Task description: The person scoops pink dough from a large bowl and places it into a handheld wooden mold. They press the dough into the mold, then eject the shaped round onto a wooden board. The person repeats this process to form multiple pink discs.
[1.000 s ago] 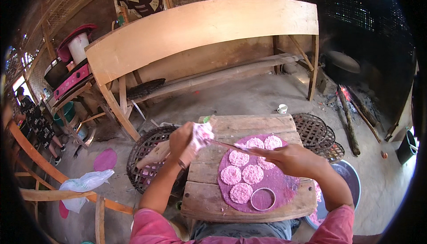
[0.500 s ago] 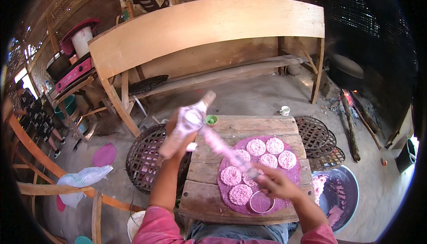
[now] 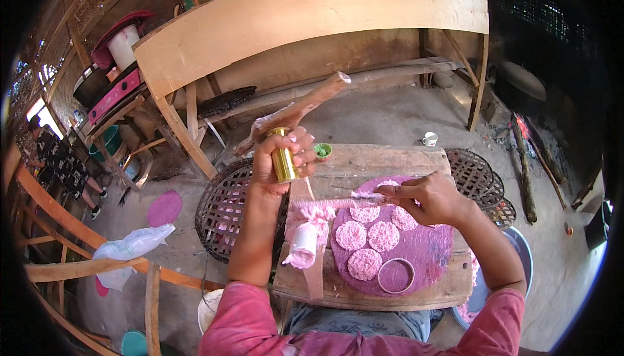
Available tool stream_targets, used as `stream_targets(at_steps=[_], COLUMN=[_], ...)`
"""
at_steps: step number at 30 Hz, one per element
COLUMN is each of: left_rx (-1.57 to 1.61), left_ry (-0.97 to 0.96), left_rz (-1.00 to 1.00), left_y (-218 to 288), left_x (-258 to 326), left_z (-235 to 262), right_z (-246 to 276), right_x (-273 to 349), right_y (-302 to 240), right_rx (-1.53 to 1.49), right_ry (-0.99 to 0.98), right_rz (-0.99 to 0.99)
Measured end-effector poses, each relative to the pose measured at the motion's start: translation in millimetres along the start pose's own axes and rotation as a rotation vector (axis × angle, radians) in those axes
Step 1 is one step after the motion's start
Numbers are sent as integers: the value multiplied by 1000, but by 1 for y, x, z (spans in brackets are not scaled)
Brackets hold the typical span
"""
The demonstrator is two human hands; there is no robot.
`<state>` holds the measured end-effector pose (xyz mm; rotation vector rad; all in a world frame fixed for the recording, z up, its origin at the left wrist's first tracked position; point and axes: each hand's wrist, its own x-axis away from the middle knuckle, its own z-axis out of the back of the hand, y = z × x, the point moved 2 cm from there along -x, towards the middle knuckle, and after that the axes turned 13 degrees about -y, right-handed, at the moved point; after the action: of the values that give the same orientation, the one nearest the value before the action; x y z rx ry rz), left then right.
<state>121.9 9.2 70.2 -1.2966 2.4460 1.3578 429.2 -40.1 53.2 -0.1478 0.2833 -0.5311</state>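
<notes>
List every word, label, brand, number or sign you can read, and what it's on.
None can be read.
White plastic bag: faint marks, too blurred to read.
White cup: dark mark, too small to make out.
Gold cylinder in the left hand: no lettering shows.

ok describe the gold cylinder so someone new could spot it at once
Start at the low wooden table. By its far left corner, the person's left hand grips the gold cylinder. Its shiny metallic look sets it apart from the pink-smeared white tube below in view.
</notes>
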Motion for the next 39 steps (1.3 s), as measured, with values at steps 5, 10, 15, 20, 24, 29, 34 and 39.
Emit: stream_targets(at_steps=[5, 10, 15, 20, 24, 29, 34, 39], left_rx=[-50, -218, -524, -852, -913, -742, -436, -135], left_ry=[9, 319, 807, 806, 641, 628, 544, 465], left_rz=[-236, -571, -1157, -1286, -1235, -1239, -1048, -740], left_y=[23, 37, 20, -38, -53, -43, -21, -37], left_x=[16, 30, 17, -8, -20, -14, 3, 0], left_z=[12, 21, -13, -49, -45, -17, 15, 39], right_z=[-18, -70, -120, -130, -104, -26, -72, -224], right_x=[13, 28, 10, -4, 13, 142, 322, 385], right_y=[0, -4, -25, -44, -49, -24, 16, 58], right_rx=[-151, -441, -940, -1457, -1771, -995, 224, -113], right_ry=[-19, 47, 127, 112, -6, 513, -210, -934], right_rz=[-79, -324, -428, -578, -438, -914, -1738, -1585])
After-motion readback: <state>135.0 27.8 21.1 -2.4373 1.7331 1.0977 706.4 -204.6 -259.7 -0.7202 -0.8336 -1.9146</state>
